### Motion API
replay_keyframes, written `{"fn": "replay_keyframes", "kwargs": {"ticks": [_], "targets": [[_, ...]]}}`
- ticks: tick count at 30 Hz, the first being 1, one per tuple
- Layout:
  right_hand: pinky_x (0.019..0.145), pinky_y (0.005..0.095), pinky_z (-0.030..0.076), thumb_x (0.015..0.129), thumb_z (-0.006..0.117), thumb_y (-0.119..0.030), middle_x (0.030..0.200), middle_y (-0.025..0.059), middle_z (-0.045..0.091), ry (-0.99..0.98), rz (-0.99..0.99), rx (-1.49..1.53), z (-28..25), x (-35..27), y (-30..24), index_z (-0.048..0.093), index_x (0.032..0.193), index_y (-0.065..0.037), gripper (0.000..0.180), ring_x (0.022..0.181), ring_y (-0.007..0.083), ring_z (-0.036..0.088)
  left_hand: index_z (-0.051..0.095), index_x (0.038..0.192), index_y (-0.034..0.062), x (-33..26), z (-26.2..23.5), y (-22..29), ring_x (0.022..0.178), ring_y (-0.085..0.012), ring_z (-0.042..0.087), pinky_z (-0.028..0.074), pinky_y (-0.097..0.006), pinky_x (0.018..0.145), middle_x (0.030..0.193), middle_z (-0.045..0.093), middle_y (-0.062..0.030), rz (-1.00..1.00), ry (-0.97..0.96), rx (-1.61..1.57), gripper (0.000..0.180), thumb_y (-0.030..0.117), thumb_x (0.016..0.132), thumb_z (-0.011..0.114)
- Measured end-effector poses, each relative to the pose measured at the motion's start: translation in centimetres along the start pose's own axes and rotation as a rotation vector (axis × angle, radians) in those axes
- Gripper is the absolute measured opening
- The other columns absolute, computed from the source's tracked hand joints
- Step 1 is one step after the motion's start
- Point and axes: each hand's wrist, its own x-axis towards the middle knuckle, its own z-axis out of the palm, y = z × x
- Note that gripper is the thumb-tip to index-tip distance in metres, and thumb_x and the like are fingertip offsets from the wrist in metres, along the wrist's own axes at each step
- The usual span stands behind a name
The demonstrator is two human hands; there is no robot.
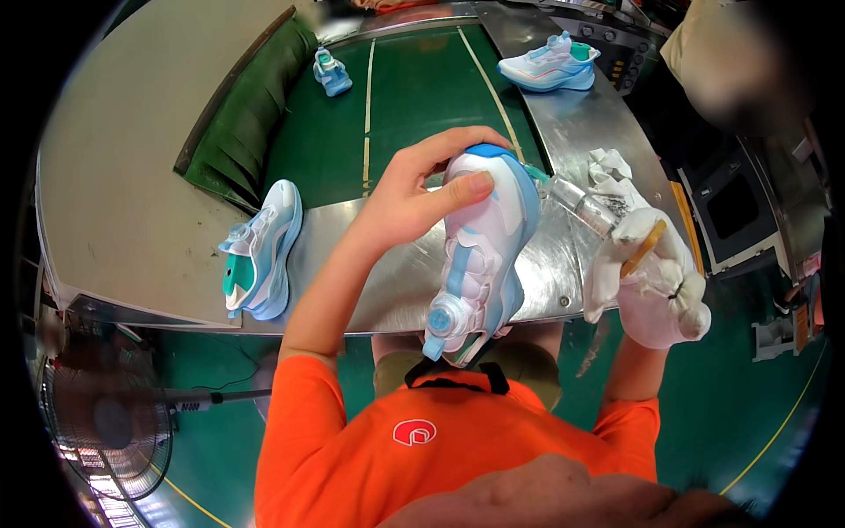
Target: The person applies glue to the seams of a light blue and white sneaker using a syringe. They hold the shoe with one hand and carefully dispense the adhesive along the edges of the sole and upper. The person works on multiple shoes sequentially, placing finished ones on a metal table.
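Note:
My left hand (pixel 421 183) is closed around the toe of a white and light-blue sneaker (pixel 480 238), thumb on the upper and fingers at the sole edge. The shoe is held toe-up above the metal table edge, its round dial closure and heel toward me. My right hand (pixel 656 273), in a white glove with a loose pinkish-white cuff, is closed on a clear cylindrical bottle (pixel 585 208). The bottle's green tip reaches the side of the shoe near the toe; whether it touches is unclear. A tan stick-like piece (pixel 644 249) shows across the gloved fingers.
Another matching sneaker (pixel 264 251) lies left on the metal table (pixel 356 286). A third (pixel 331 72) is on the green conveyor belt (pixel 422 97), and one more (pixel 550 64) stands on the right metal edge. Crumpled white cloth (pixel 609 165) lies beyond my glove. A fan (pixel 110 422) stands lower left.

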Motion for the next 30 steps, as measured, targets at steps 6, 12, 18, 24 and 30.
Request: {"fn": "replay_keyframes", "kwargs": {"ticks": [6, 12, 18, 24, 30], "targets": [[0.059, 0.0350, 0.055, 0.061, 0.087, -0.047, 0.079, 0.0259, 0.061, -0.035, 0.036, 0.064, 0.4, 0.9, 0.7, 0.041, 0.123, 0.017, 0.100, 0.069, 0.0314, 0.064, 0.060, 0.124, 0.0009, -0.4, -0.4, -0.1, 0.105, -0.0167, 0.059, 0.046, -0.030, 0.093, 0.116, 0.062, -0.0081, 0.025, 0.011, 0.004, 0.050, 0.032, 0.087, 0.071], [0.055, 0.0306, 0.054, 0.055, 0.090, -0.049, 0.079, 0.0261, 0.062, -0.022, 0.114, -0.016, 0.3, 1.8, 0.9, 0.047, 0.119, 0.018, 0.102, 0.065, 0.0277, 0.065, 0.060, 0.124, -0.0001, -1.1, -0.8, 0.1, 0.106, -0.0170, 0.059, 0.046, -0.030, 0.094, 0.116, 0.062, -0.0085, 0.042, 0.029, 0.044, 0.050, 0.031, 0.087, 0.072], [0.051, 0.0279, 0.053, 0.050, 0.092, -0.049, 0.078, 0.0245, 0.062, 0.128, 0.274, -0.104, 2.2, 3.0, 0.1, 0.051, 0.115, 0.020, 0.103, 0.061, 0.0238, 0.064, 0.059, 0.124, 0.0002, -2.1, -2.0, -0.9, 0.102, -0.0157, 0.060, 0.048, -0.029, 0.091, 0.115, 0.063, -0.0084, 0.011, 0.091, -0.029, 0.050, 0.032, 0.087, 0.071], [0.054, 0.0245, 0.050, 0.051, 0.087, -0.046, 0.079, 0.0186, 0.062, 0.134, 0.379, -0.076, 2.7, 5.0, 2.6, 0.054, 0.117, 0.014, 0.095, 0.061, 0.0179, 0.061, 0.060, 0.124, -0.0001, -3.6, -3.8, -3.6, 0.098, -0.0147, 0.061, 0.049, -0.027, 0.086, 0.109, 0.064, -0.0059, 0.059, 0.263, -0.096, 0.046, 0.028, 0.090, 0.071], [0.056, 0.0241, 0.046, 0.052, 0.081, -0.037, 0.082, 0.0155, 0.063, 0.100, 0.425, -0.020, 1.2, 6.4, 6.5, 0.056, 0.117, 0.012, 0.085, 0.065, 0.0165, 0.060, 0.059, 0.124, -0.0016, -5.9, -5.3, -6.6, 0.101, -0.0137, 0.059, 0.046, -0.026, 0.087, 0.111, 0.063, -0.0070, -0.033, 0.436, -0.167, 0.048, 0.033, 0.092, 0.068]]}}
